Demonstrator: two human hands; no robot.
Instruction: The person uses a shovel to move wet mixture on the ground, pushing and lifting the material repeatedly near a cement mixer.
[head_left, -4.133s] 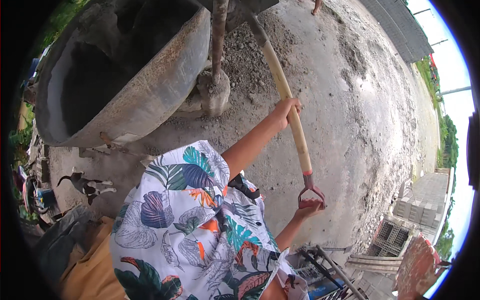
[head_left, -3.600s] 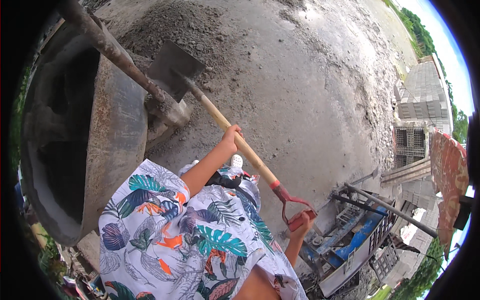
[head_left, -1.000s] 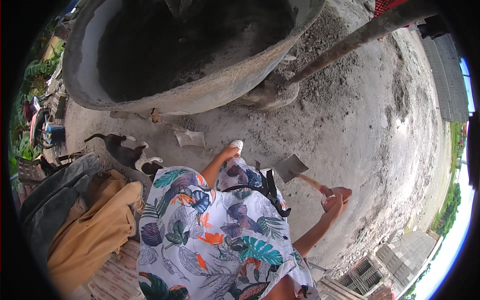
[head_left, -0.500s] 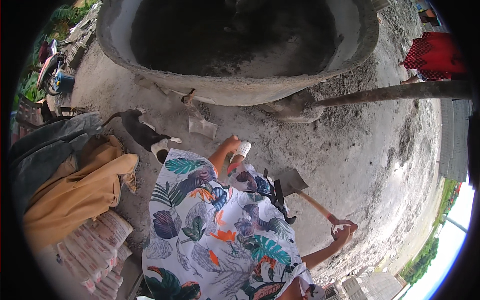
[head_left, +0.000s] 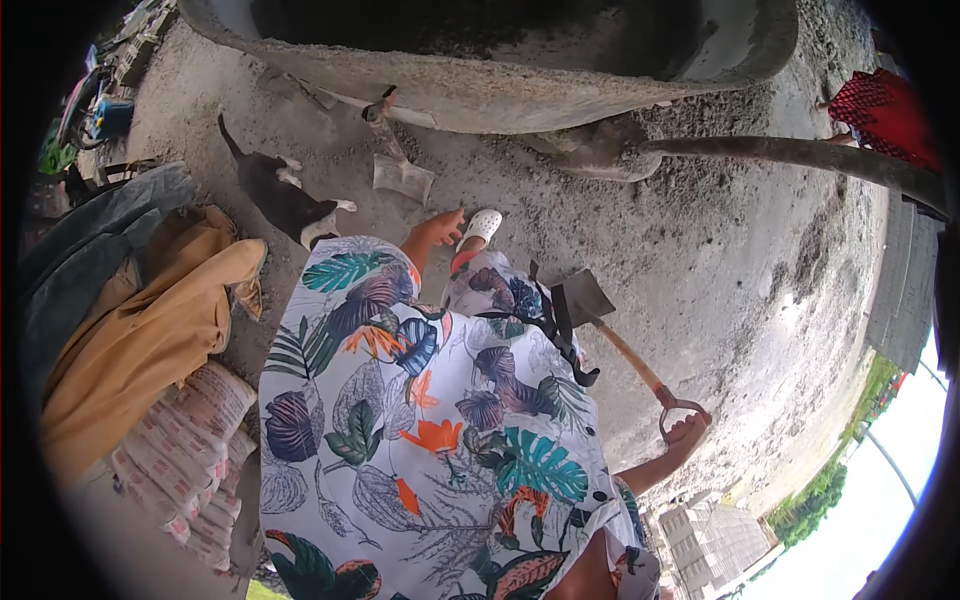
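My right hand [head_left: 687, 428] is closed around the D-shaped grip of a shovel [head_left: 632, 355]. The shovel's wooden shaft slants up and left to a grey blade [head_left: 583, 297] by my side, partly behind a black strap. My left hand [head_left: 440, 228] hangs with nothing in it, fingers loosely apart, close to a white clog [head_left: 483, 226] on my foot. Just beyond that hand, a second shovel blade [head_left: 403, 178] lies on the ground below a large concrete-crusted basin [head_left: 480, 95]. A loose floral shirt [head_left: 430, 440] covers much of the lower view.
A black-and-white dog [head_left: 277, 200] is on the left, beside a tan cloth [head_left: 150, 330] and stacked paper sacks [head_left: 185, 450]. A thick pipe [head_left: 800, 152] runs from the basin's base to the right edge, near a red garment [head_left: 885, 115]. Concrete blocks [head_left: 715, 540] stand at lower right.
The view has shifted, so the basin and ground sit higher in it. My left hand's fingers have loosened from a curl. My right hand still grips the shovel.
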